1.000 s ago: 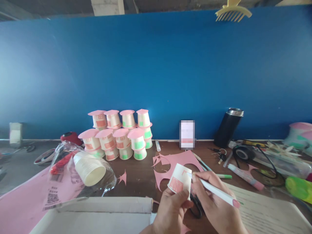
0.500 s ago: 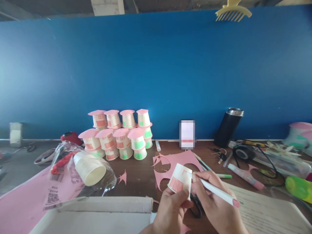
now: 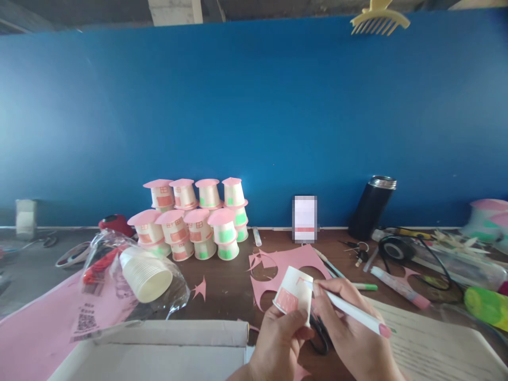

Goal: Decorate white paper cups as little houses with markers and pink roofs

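My left hand is closed around a white paper cup, which is tilted, with its rim toward the lower left. A filled pinkish-red rectangle shows on the cup's side, with a thin red outline above it. In my right hand a white marker pen with a pink end is pinched, its tip at the cup by the outline. Black scissor handles are partly hidden between the hands. Behind the cup lies a pink paper sheet with round cut-outs.
Decorated cups with pink paper roofs stand stacked at the back left. Nearer are a bagged stack of paper cups and a white box. A black bottle, a glue stick and a printed sheet are on the right.
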A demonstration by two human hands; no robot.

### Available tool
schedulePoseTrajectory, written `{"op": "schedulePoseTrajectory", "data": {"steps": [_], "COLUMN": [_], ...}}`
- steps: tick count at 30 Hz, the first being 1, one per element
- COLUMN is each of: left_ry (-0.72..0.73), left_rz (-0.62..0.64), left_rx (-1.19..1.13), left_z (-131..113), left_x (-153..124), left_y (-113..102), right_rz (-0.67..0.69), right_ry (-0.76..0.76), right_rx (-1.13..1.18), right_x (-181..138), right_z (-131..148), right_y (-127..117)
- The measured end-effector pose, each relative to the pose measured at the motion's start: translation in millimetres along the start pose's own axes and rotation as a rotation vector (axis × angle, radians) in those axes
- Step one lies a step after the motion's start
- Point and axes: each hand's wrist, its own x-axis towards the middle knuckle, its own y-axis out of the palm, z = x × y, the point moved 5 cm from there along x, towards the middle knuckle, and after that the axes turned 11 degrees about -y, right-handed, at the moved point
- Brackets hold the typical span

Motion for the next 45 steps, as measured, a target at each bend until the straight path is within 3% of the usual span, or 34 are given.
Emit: {"op": "schedulePoseTrajectory", "data": {"steps": [45], "left_ry": [-0.042], "left_rz": [-0.045], "left_rx": [-0.095], "left_z": [-2.7], "left_x": [-2.1], "left_y": [0.8], "right_rz": [-0.005], "right_ry": [0.013], "right_rx": [0.002], "right_x": [-1.3], "right_z": [-1.1], "right_y": [-0.2]}}
